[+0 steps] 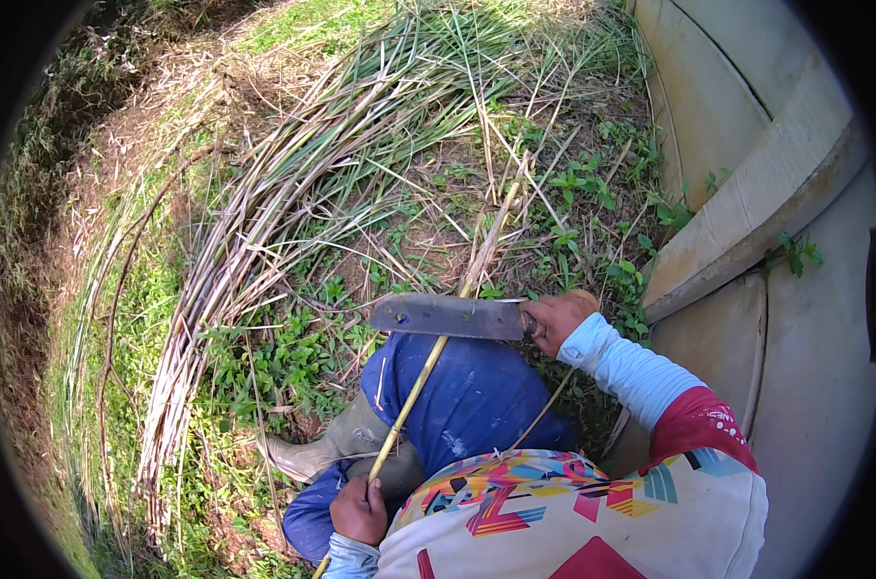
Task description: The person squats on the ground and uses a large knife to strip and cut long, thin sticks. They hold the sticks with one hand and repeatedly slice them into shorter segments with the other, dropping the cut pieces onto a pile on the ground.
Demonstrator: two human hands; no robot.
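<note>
My right hand (556,321) is closed round the handle of a machete, whose broad dark blade (448,317) points left above my blue-trousered knee. The blade lies across a long yellow-green cane stalk (421,378); whether it touches the stalk I cannot tell. Lower down, my left hand (359,511) is wrapped round the same stalk near its lower end. From there the stalk slants up and away over my leg, and dry husk (491,236) clings to its far part.
A big heap of cut stalks with long green leaves (293,174) lies on the ground to the left and ahead. Concrete slabs (756,212) rise along the right side. My rubber boot (308,454) rests among low weeds (264,372). Loose straw is scattered ahead.
</note>
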